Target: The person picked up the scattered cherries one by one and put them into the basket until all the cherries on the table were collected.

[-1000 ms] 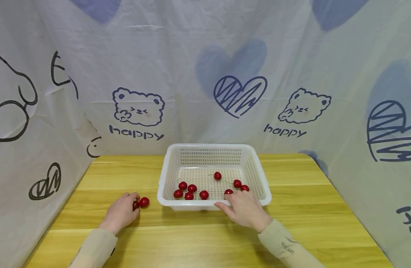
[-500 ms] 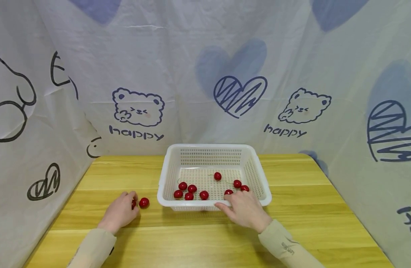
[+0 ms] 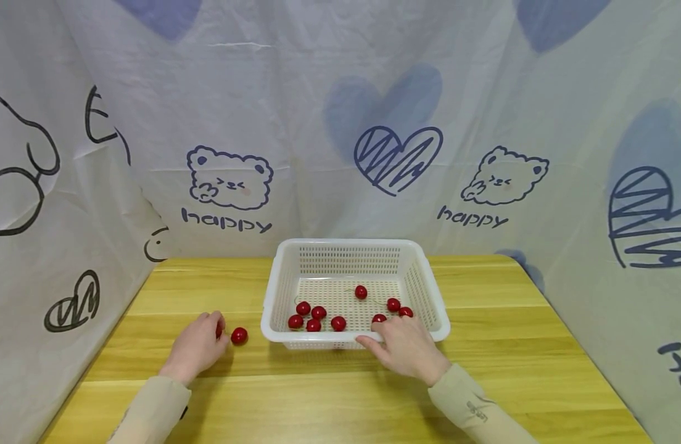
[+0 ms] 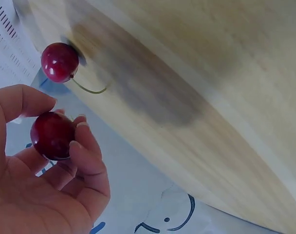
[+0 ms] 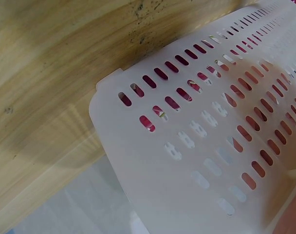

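Note:
My left hand point(image 3: 195, 348) is over the left part of the table and pinches a dark red cherry point(image 4: 53, 135) between thumb and fingertips. Beside it on the wood lies another cherry point(image 3: 239, 336), whose thin green stem shows in the left wrist view. A white plastic basket point(image 3: 318, 337) with slotted walls stands at the middle. My right hand point(image 3: 404, 348) grips its front rim toward the right, thumb outside and fingers over the inside. Several cherries point(image 3: 338, 324) lie on the basket floor, mostly along the front. Through the slots in the right wrist view, red fruit and the fingers show.
The yellow wooden table point(image 3: 329, 407) carries the basket close to its back edge. Behind and at both sides hangs a white cloth point(image 3: 313, 154) printed with hearts, bears and the word happy.
My left hand has drawn slightly left and back with its cherry, widening the gap to the cherry on the table. The right hand and the basket have stayed in place.

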`<action>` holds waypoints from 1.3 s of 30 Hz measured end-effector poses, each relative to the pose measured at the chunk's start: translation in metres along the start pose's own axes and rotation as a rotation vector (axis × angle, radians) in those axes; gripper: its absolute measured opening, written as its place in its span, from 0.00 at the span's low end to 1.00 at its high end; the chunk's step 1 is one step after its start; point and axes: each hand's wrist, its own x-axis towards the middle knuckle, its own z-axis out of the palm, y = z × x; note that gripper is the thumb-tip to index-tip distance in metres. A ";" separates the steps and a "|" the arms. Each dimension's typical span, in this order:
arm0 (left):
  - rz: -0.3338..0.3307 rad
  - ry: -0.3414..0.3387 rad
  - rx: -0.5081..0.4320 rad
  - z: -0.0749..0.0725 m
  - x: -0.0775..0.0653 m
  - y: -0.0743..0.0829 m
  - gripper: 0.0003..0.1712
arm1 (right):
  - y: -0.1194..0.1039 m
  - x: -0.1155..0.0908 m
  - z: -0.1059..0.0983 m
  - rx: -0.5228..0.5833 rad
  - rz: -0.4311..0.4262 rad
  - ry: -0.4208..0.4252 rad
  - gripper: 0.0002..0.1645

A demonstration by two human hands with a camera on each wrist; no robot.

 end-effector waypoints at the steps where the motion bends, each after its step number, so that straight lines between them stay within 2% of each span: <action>1: 0.006 0.014 0.002 0.000 0.001 0.000 0.07 | 0.000 0.000 0.000 0.001 0.001 -0.001 0.31; 10: 0.057 0.161 -0.022 -0.003 0.008 0.009 0.05 | 0.001 0.000 0.000 0.006 -0.003 0.002 0.31; 18: 0.068 0.206 -0.031 -0.009 0.015 0.023 0.09 | 0.001 -0.001 0.000 0.003 -0.004 -0.002 0.31; 39: 0.170 0.361 -0.057 -0.022 0.029 0.062 0.17 | 0.000 0.000 -0.002 0.004 -0.004 0.003 0.31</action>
